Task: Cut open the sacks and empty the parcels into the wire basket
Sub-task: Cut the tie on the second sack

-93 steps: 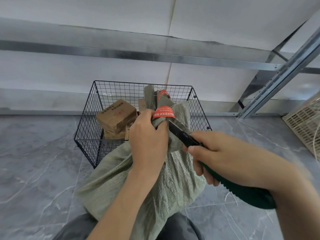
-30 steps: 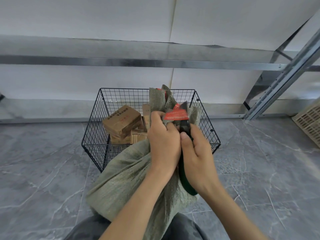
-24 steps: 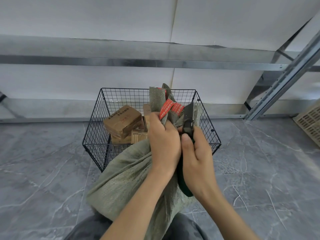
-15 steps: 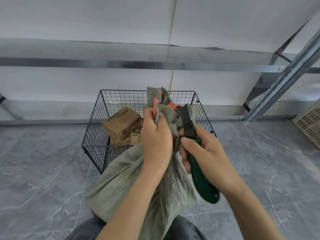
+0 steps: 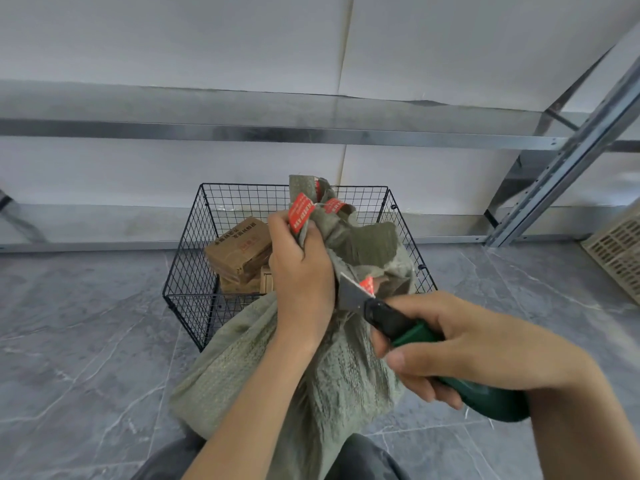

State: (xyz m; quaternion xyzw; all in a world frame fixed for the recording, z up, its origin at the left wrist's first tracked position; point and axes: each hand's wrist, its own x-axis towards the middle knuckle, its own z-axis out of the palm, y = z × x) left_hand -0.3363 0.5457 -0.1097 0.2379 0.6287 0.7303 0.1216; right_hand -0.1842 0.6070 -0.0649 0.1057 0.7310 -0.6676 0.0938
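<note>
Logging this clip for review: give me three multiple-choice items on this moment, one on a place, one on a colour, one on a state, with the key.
1. Where are the brown parcels?
A. on the floor
B. in the wire basket
C. on the shelf

2. What colour is the knife handle?
A. green
B. yellow
C. red

3. What is the left hand doing?
A. resting open
B. holding a parcel
C. gripping the sack neck

Key: 1 B, mesh walls surround them; 2 A, green shows in the right hand; 3 C, fingers bunch the cloth by the red tape.
</note>
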